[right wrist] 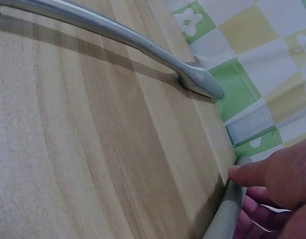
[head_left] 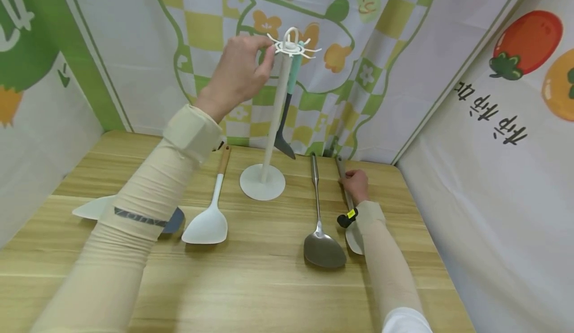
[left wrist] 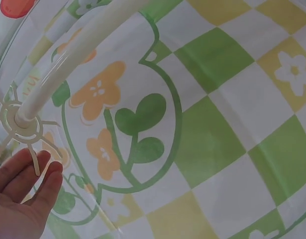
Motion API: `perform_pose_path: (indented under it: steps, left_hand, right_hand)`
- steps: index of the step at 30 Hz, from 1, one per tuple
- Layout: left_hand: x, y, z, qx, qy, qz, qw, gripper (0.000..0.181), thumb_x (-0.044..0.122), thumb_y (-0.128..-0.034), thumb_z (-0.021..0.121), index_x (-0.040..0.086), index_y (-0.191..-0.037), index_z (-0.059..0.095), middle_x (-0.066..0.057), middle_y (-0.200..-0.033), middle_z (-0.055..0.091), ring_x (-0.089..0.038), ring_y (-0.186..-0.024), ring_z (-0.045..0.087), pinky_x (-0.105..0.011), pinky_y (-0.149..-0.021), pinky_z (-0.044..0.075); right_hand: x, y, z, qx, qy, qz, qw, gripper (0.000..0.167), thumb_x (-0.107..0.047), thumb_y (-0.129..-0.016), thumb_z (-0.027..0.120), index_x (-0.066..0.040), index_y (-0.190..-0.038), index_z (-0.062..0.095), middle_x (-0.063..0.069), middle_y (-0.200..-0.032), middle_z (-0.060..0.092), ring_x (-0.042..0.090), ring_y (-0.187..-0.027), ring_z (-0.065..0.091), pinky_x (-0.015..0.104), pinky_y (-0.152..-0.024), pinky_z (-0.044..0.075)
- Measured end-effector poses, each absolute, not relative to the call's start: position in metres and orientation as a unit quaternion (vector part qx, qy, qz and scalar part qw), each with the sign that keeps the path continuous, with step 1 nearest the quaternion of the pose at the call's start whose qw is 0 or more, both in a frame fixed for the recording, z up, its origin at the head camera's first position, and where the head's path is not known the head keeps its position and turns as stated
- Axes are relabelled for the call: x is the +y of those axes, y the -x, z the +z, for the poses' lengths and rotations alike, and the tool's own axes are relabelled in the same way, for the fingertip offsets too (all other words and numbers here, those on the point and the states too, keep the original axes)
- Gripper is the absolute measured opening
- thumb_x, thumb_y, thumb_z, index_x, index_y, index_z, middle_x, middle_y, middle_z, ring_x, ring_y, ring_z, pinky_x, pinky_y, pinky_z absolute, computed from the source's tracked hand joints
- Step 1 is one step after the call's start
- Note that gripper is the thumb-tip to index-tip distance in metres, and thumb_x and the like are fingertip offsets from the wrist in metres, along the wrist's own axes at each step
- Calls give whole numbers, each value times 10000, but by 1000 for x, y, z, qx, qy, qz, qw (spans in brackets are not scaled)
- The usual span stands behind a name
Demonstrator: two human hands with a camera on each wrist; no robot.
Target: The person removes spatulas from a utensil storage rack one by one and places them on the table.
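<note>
A white utensil rack [head_left: 273, 118] with a round base and a ring of hooks stands toward the back of the table. My left hand [head_left: 242, 69] pinches one of its hooks; in the left wrist view the fingers [left wrist: 36, 164] lie at that hook. From the rack's far side hangs a utensil with a teal handle and dark grey head [head_left: 283, 145]. At the right, my right hand [head_left: 357, 186] holds the handle of a grey spatula [head_left: 355, 239] lying on the table. In the right wrist view the thumb and fingers are around the handle [right wrist: 225, 219].
Left of that spatula lies a metal turner [head_left: 325, 250]. A white turner with a wooden handle [head_left: 206, 226] lies left of the rack base. Farther left, a pale utensil [head_left: 95, 207] and a blue-grey piece [head_left: 175, 221] are partly hidden by my left forearm. Patterned curtain [head_left: 206, 34] hangs behind the table [head_left: 251, 283].
</note>
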State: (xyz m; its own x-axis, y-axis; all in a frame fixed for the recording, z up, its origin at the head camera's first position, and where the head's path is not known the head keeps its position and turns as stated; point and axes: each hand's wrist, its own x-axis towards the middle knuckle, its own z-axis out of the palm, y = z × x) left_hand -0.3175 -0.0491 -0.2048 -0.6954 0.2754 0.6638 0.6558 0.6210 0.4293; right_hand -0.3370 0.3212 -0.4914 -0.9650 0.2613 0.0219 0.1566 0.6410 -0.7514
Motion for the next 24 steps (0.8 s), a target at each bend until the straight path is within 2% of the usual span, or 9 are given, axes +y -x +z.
perform_pose_path:
  steps: [1, 5, 8, 11, 14, 19, 24]
  left_hand:
    - [-49, 319, -206, -852, 276, -343, 283, 321, 175, -1065, 471, -14, -1188, 700, -164, -1228, 717, -312, -1166, 627, -372, -1089, 457]
    - [-51, 326, -211, -835, 290, -360, 298, 312, 149, -1074, 470, -34, -1201, 688, -176, -1269, 695, -312, -1235, 595, -351, -1126, 432]
    - [-54, 330, -214, -828, 296, -370, 300, 325, 160, -1082, 470, -24, -1268, 663, -165, -1375, 638, -284, -1389, 496, -282, -1205, 341]
    - [-57, 334, -216, -818, 308, -381, 302, 315, 136, -1082, 471, -23, -1287, 651, -165, -1409, 612, -276, -1462, 415, -233, -1233, 259]
    - [-58, 337, -218, -794, 326, -393, 330, 271, 73, -1061, 505, -51, -1233, 674, -190, -1330, 660, -307, -1407, 484, -228, -1207, 317]
    - [-57, 342, -221, -744, 343, -400, 410, 203, 12, -1007, 588, -75, -1142, 713, -209, -1189, 722, -330, -1188, 651, -270, -1107, 467]
    - [-52, 342, -223, -724, 351, -392, 446, 162, -45, -960, 636, -71, -1085, 735, -211, -1152, 732, -349, -1118, 688, -275, -1071, 507]
  right_hand:
    - [323, 337, -492, -903, 117, 410, 52, 435, -109, -912, 699, 121, -1273, 624, 291, -1270, 632, 412, -1170, 602, 483, -1008, 535]
    - [325, 334, -488, -912, 109, 396, 26, 479, -142, -949, 669, 144, -1321, 573, 327, -1335, 585, 435, -1201, 582, 509, -1014, 529]
    - [327, 332, -483, -917, 101, 385, 8, 515, -174, -962, 652, 155, -1344, 544, 340, -1364, 558, 440, -1219, 569, 517, -1016, 528]
    - [329, 329, -479, -916, 103, 388, 1, 534, -190, -964, 652, 149, -1358, 531, 338, -1387, 541, 440, -1255, 543, 518, -1045, 510]
    - [330, 326, -475, -914, 108, 392, -9, 552, -212, -970, 648, 139, -1375, 516, 333, -1404, 527, 439, -1277, 526, 519, -1061, 498]
    - [333, 325, -472, -911, 107, 398, -19, 556, -238, -989, 638, 106, -1404, 501, 308, -1425, 519, 420, -1294, 519, 509, -1076, 491]
    - [336, 324, -467, -912, 92, 400, -1, 538, -189, -967, 637, 125, -1387, 517, 320, -1403, 539, 421, -1292, 526, 508, -1085, 482]
